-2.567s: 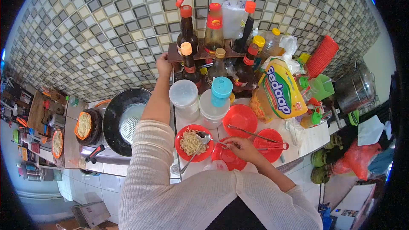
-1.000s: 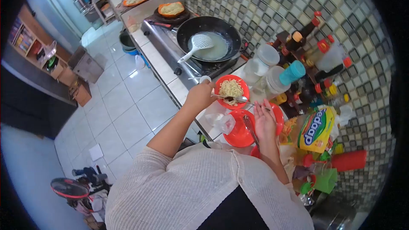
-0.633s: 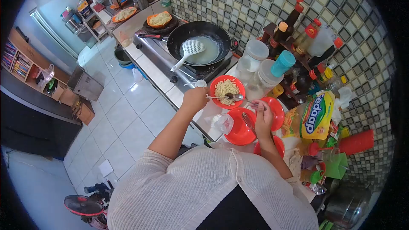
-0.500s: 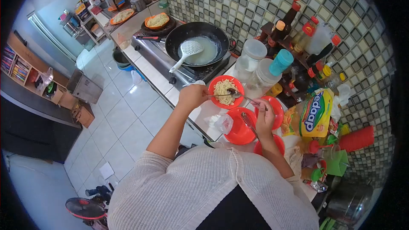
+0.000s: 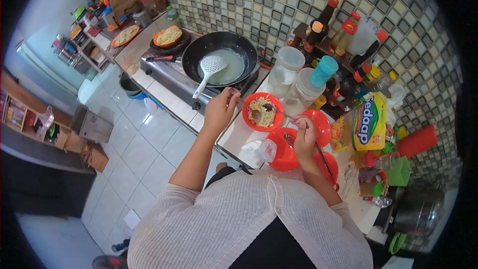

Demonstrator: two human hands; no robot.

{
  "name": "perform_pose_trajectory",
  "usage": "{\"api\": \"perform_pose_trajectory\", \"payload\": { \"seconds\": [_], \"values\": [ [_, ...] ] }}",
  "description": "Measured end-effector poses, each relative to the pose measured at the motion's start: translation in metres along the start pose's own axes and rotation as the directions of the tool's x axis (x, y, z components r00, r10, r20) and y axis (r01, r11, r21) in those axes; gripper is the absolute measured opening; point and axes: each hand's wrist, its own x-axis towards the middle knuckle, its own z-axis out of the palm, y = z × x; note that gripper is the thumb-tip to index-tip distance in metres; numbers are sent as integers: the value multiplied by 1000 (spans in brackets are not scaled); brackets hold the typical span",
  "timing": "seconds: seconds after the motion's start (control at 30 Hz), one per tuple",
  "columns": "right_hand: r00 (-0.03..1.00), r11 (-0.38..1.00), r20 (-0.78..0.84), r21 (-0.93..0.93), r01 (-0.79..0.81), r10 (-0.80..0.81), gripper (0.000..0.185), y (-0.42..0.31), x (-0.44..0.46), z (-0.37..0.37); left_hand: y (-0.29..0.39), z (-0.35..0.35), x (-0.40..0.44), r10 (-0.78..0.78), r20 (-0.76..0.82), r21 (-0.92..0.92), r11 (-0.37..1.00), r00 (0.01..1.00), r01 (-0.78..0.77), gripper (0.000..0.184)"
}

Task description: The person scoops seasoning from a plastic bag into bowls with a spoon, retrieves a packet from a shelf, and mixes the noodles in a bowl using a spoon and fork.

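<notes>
Head: noodles (image 5: 266,119) partly behind spoons (image 5: 269,107)

The wok (image 5: 240,45) is black with a glossy sheen, and the stove (image 5: 164,78) is smooth, shiny metal. The bowls, like the one with noodles (image 5: 247,111), look like smooth red plastic. Glossy tiles (image 5: 294,0) cover the wall. The jar (image 5: 284,72) is clear and smooth, the sweater (image 5: 219,214) matt ribbed knit cloth, the box (image 5: 94,158) matt brown cardboard.
</notes>
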Motion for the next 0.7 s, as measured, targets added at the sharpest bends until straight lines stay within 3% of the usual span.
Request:
{"api": "perform_pose_trajectory", "payload": {
  "seconds": [0.07, 0.2, 0.33, 0.4, 0.5, 0.53, 0.6, 0.7],
  "values": [
    [994, 996, 69, -55, -76, 80, 24, 4, -1, 5, 3, -6, 10, 62, 52, 57, 996, 997, -65, 23],
    [997, 966, -18, -246, -74, 72, 21, -17, 6, 4, 16, -14, 34, 193, 110, 126, 970, 975, -206, 20],
    [995, 871, -63, -481, -94, 73, 17, -36, -4, 22, 10, -10, 67, 254, 281, 289, 897, 926, -334, 17],
    [993, 801, -59, -586, -121, 107, 17, -27, -15, 36, -9, 3, 77, 295, 357, 216, 897, 886, -386, 17],
    [879, 895, -331, -168, -412, 343, 22, -5, -20, 53, -19, 19, 82, 334, 378, -24, 936, 864, -352, 17],
    [869, 891, -355, -168, -422, 345, 22, -4, -19, 56, -22, 24, 83, 346, 396, -36, 932, 850, -362, 17],
    [830, 888, -366, -15, -459, 422, 30, 0, -20, 57, -24, 33, 86, 286, 397, -305, 937, 872, -169, 16],
    [789, 879, -401, 101, -467, 465, 28, 11, -26, 69, -20, 40, 90, 351, 464, -425, 894, 814, -143, 15]
  ]
}}
